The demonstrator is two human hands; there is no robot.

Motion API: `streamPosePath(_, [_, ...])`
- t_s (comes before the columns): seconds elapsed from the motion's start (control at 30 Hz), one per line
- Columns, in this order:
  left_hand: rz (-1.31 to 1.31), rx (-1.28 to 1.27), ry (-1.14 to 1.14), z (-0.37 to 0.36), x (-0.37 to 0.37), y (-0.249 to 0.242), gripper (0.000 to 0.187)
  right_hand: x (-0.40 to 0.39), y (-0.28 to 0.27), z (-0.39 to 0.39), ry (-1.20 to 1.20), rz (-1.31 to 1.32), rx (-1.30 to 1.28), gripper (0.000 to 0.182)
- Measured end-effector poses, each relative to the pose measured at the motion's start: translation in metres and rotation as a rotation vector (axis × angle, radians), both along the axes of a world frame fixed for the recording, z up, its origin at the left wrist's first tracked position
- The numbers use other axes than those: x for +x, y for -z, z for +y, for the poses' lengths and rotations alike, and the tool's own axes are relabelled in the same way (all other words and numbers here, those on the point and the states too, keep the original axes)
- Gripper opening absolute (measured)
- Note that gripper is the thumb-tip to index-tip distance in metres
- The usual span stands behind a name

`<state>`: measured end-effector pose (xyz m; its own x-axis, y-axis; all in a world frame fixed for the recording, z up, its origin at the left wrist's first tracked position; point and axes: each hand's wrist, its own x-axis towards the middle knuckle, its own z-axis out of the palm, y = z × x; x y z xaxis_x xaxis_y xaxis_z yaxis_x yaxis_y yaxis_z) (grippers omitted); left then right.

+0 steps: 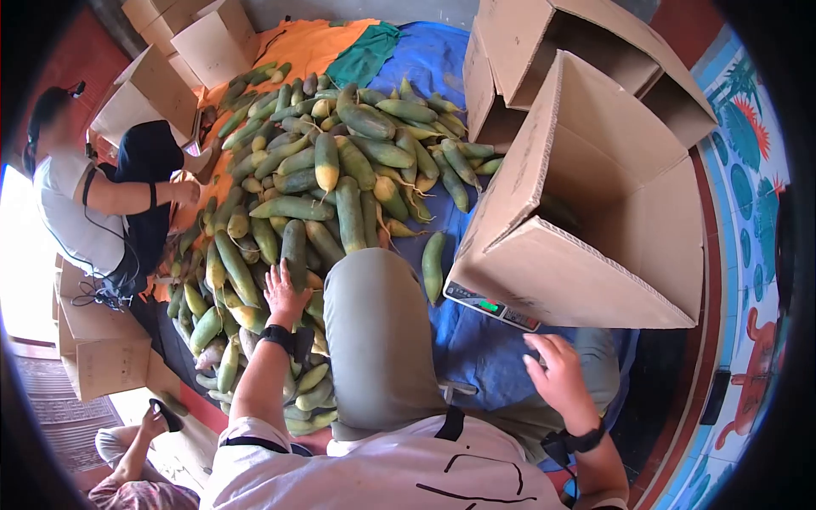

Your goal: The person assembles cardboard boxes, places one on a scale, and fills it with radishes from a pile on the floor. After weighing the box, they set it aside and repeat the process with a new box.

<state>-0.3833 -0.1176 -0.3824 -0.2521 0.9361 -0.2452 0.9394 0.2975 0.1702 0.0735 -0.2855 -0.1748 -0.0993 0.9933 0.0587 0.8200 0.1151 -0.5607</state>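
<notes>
A grey wall (408, 10) stands at the far side, with a dark red wall surface (72, 55) at the upper left. Orange (310, 38), green (367, 56) and blue sheets (435, 55) cover the floor. Strong white light fills an opening (19, 242) at the left, above a ribbed panel (64, 389). Along the right runs a pale blue mural (748, 191) with painted green leaves, red spiky flowers and a reddish-brown figure.

Bright daylight glare at left, fisheye curve, dark rim (heavy vignette), soft shadows
</notes>
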Motion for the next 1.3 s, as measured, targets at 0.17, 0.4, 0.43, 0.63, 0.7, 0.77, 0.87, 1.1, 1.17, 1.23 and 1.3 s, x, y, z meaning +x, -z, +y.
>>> streamPosePath(0.17, [-0.028,-0.002,0.021,0.012,-0.012,0.022,0.105,-0.013,0.079,0.025,-0.063,0.003,-0.271,0.028])
streamPosePath(0.4, [-0.050,0.021,0.060,0.006,-0.018,0.021,0.118,-0.042,0.213,0.064,-0.161,0.035,-0.385,0.034])
streamPosePath(0.43, [-0.036,0.035,0.063,0.006,-0.022,0.028,0.120,-0.049,0.228,0.069,-0.138,0.055,-0.446,0.035])
streamPosePath(0.63, [-0.085,0.031,0.078,0.004,-0.023,0.017,0.126,-0.068,0.324,0.090,0.025,0.111,-0.608,0.047])
streamPosePath(0.7, [-0.104,0.009,0.066,0.005,-0.020,0.011,0.126,-0.071,0.334,0.095,0.034,0.107,-0.633,0.050])
streamPosePath(0.77, [-0.107,-0.002,0.057,0.006,-0.017,0.006,0.126,-0.071,0.345,0.095,0.049,0.099,-0.661,0.053])
streamPosePath(0.87, [-0.136,0.013,0.068,0.006,-0.016,0.003,0.125,-0.075,0.370,0.090,-0.006,0.218,-0.510,0.060])
streamPosePath(1.1, [-0.109,-0.001,0.048,0.007,-0.016,0.005,0.125,-0.091,0.402,0.085,0.108,0.170,-0.536,0.065])
streamPosePath(1.17, [-0.132,-0.024,0.035,0.009,-0.014,0.002,0.126,-0.092,0.401,0.089,0.103,0.222,-0.482,0.062])
streamPosePath(1.23, [-0.124,-0.017,0.034,0.009,-0.015,0.004,0.126,-0.096,0.399,0.091,0.136,0.271,-0.345,0.044])
streamPosePath(1.3, [-0.143,-0.024,0.033,0.009,-0.014,0.002,0.127,-0.102,0.374,0.100,0.151,0.306,-0.366,0.041])
